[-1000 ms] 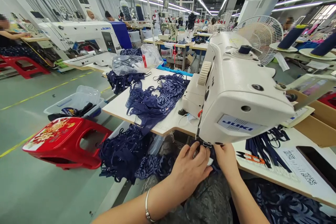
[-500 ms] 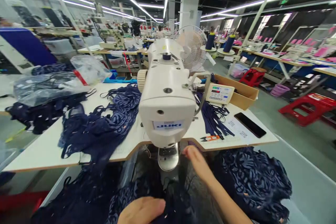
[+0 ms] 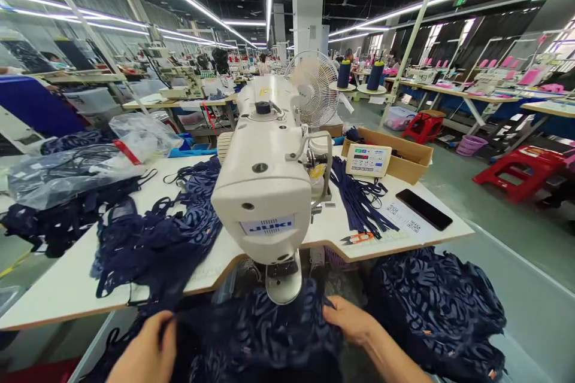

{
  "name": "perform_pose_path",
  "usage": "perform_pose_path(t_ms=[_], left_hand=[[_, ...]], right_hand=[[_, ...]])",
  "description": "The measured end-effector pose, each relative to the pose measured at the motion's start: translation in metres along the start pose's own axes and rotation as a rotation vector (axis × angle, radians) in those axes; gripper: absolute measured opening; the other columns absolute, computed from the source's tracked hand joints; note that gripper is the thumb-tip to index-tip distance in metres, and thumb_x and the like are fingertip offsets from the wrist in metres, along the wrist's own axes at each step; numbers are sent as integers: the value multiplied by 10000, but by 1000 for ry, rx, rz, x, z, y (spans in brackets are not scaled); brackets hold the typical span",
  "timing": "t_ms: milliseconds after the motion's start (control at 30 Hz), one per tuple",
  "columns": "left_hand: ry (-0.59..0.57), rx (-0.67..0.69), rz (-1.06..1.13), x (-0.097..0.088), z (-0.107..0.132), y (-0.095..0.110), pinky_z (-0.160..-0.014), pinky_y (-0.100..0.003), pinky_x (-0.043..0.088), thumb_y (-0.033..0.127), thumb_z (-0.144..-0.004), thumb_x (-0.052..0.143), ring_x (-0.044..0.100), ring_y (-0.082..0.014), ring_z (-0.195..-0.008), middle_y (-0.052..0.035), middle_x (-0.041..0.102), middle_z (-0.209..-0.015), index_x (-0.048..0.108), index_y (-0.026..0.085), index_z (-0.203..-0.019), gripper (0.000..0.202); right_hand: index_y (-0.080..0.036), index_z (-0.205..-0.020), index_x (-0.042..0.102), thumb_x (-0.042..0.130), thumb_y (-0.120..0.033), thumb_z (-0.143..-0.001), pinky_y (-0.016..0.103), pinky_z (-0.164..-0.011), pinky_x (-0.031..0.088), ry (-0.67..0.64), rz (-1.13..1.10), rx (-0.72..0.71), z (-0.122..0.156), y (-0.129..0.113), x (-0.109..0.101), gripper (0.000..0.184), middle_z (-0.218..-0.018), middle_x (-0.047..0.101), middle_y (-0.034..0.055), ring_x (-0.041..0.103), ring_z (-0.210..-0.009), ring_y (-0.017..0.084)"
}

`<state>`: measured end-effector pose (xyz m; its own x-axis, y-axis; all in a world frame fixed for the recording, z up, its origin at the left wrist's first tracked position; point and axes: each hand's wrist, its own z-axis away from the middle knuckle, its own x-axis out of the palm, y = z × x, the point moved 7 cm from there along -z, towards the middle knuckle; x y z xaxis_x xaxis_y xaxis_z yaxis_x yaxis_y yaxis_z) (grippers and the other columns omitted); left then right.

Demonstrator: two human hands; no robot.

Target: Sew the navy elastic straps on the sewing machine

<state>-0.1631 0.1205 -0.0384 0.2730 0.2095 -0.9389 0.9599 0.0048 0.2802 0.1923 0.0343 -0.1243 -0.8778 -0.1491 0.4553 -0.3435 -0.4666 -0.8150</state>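
In the head view, the right hand (image 3: 353, 320) pinches the right edge of a navy patterned garment (image 3: 269, 335), which spreads between the two hands. The left hand (image 3: 148, 344), blurred, curls at the garment's left end; whether it grips the cloth cannot be told. Beyond both hands, between them, stands a white sewing machine (image 3: 258, 191). Orange-handled snips (image 3: 363, 238) lie beyond the right hand, a dark heap of fabric (image 3: 440, 305) to its right.
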Motion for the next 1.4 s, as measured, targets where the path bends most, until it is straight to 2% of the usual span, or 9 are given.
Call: perform_pose_path(t_ms=[67,200,367,600,833,967,1133,1267,1400], left_hand=[[-105,269,136,12,14,57,-739,-385,580,322,-859,422,722,-269,-781,-93,743,-859,644,197,-894,257],[-303,709,405,13,63,175,-943,-316,526,237,-906,489,625,-185,-1136,-67,643,-1253,519,239,-1283,378],[-221,858,293,3,85,237,-871,-383,551,27,-855,406,661,-210,-961,-90,689,-1023,539,150,-1142,339],[-172,866,73,10,89,239,-670,-360,513,35,-829,401,615,-220,-702,-60,632,-752,544,168,-880,202],[-207,798,22,16,90,233,-611,-312,481,27,-818,429,606,-192,-599,-19,608,-633,517,186,-791,184],[-224,785,35,18,92,238,-653,-327,508,134,-912,440,639,-203,-679,-38,644,-718,532,168,-874,105],[-247,816,54,20,99,245,-748,-352,535,202,-936,417,662,-211,-767,-92,673,-844,540,141,-936,138],[-283,803,33,34,103,246,-669,-346,533,98,-889,390,635,-203,-605,-59,616,-655,535,147,-832,164],[-321,755,28,37,106,243,-610,-351,527,139,-912,428,624,-216,-570,-64,620,-655,543,146,-805,158]], right_hand=[[-118,-730,663,802,-577,-611,323,-733,504,64,-31,-39,2,-15,-7,494,-678,679,36,647,-664,184],[-160,-658,594,644,-487,-767,269,-532,471,171,-92,-69,8,-38,6,348,-543,613,-2,564,-472,145],[-160,-740,619,661,-534,-774,279,-653,465,171,-68,-80,21,-54,23,378,-664,620,14,586,-625,161],[-217,-618,386,397,-604,-928,268,-554,296,374,669,-337,29,-79,24,497,-591,415,-37,364,-582,136],[-221,-673,457,227,-498,-992,289,-552,317,378,1169,-377,24,-73,37,481,-619,552,32,494,-551,174],[-202,-754,553,284,-563,-963,304,-605,404,462,1110,-408,20,-88,27,497,-684,608,69,588,-639,221],[-207,-889,576,309,-499,-1000,286,-703,473,311,659,-409,20,-87,31,410,-793,636,28,605,-786,200],[-200,-797,579,306,-439,-990,287,-625,444,474,1073,-507,22,-78,34,411,-759,618,59,595,-704,206],[-181,-1009,651,321,-293,-973,283,-562,431,476,1396,-438,19,-72,35,350,-854,672,113,642,-711,231]])
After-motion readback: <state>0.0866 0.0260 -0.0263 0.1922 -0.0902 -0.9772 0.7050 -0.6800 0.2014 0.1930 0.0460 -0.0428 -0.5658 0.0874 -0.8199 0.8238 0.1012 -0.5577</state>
